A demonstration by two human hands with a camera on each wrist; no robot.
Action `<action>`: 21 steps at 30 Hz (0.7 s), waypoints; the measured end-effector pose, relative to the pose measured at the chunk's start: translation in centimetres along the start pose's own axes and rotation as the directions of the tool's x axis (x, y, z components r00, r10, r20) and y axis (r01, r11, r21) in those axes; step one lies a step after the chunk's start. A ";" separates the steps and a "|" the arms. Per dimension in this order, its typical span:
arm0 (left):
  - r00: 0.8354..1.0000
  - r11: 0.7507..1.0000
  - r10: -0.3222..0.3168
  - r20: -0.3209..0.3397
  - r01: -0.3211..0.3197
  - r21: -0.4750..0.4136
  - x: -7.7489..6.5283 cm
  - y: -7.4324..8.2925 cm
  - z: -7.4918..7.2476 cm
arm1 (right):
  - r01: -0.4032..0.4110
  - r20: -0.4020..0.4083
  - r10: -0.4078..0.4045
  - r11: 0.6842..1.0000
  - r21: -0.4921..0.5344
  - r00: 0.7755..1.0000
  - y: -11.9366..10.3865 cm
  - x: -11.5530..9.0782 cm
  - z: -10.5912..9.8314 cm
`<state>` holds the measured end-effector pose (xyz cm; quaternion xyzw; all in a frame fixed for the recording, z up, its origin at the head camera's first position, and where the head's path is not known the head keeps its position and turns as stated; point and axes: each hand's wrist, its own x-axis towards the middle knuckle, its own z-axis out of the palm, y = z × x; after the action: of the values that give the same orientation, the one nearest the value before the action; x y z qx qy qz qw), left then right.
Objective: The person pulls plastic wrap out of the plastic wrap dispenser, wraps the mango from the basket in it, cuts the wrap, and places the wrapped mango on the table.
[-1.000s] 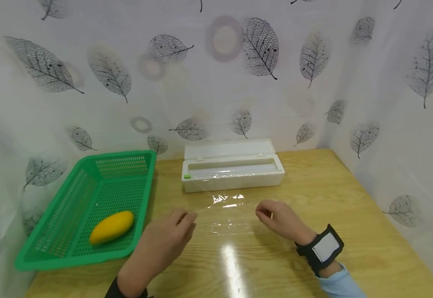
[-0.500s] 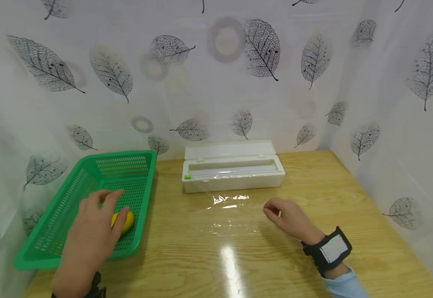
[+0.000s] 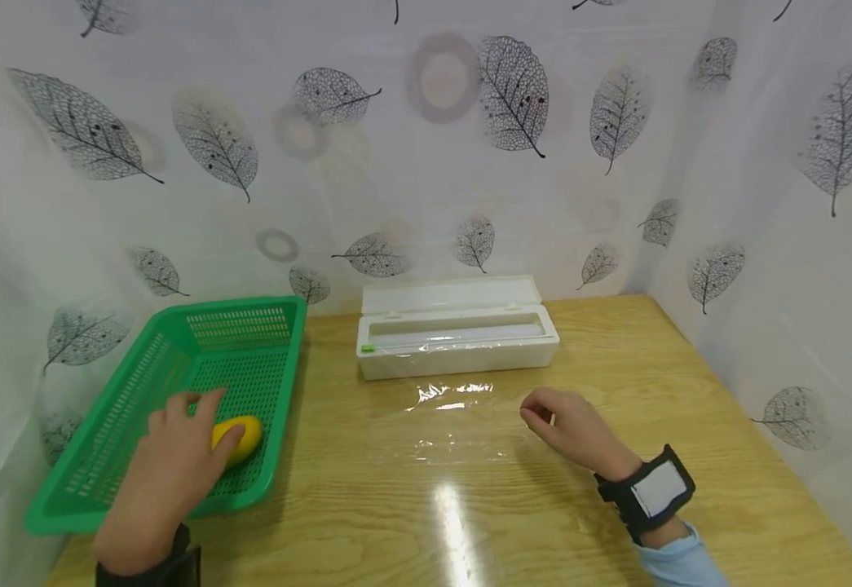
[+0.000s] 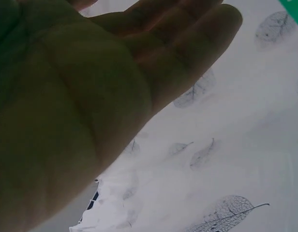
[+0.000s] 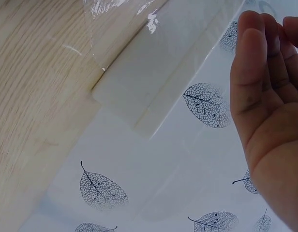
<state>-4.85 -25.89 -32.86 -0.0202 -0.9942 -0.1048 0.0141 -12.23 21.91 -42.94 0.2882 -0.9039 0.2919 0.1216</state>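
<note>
A yellow mango [image 3: 251,434] lies in the green plastic basket [image 3: 295,350] at the left. My left hand [image 3: 165,469] reaches over the basket's near side, its thumb over the mango and part of the fruit hidden beneath it. In the left wrist view that hand [image 4: 86,101] has its fingers fairly straight; the mango does not show there. My right hand [image 3: 578,434] hovers at the right of the table, fingers loosely curled and nothing seen in them. To its left, clear cling film [image 3: 451,399] stretches from the white cling film dispenser [image 3: 462,359] onto the tabletop.
The dispenser's lid [image 3: 455,295] is raised at the back, and a small green slider [image 3: 368,348] sits at its left end. A leaf-printed curtain [image 3: 396,163] encloses the wooden table [image 3: 352,538] at the back and sides.
My left hand has moved left from the table's middle to over the basket, then lowered slightly at the mango. My right hand has shifted slightly right. The film and dispenser stay put.
</note>
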 end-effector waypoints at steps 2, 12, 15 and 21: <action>0.998 1.000 -0.016 0.056 0.015 0.004 0.3 -0.2 0.1 | -0.004 0.002 0.004 1.000 -0.003 1.000 0.0 0.0 0.0; 0.974 0.999 -0.028 0.226 0.035 -0.027 1.5 -1.3 0.7 | -0.013 0.002 0.013 1.000 -0.002 1.000 0.1 -0.2 -0.3; 0.963 0.999 -0.032 0.267 0.041 -0.031 1.9 -1.7 1.0 | -0.021 0.002 0.021 1.000 -0.001 1.000 0.1 -0.2 -0.4; 0.951 0.997 -0.047 0.306 0.064 -0.045 2.4 -2.3 1.4 | -0.037 0.010 0.037 0.999 -0.008 0.999 0.1 -0.2 -0.7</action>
<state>-7.41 -27.77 -34.67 -0.0085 -0.9814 -0.1276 -0.1429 -12.09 22.46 -42.54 0.2725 -0.9108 0.2890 0.1129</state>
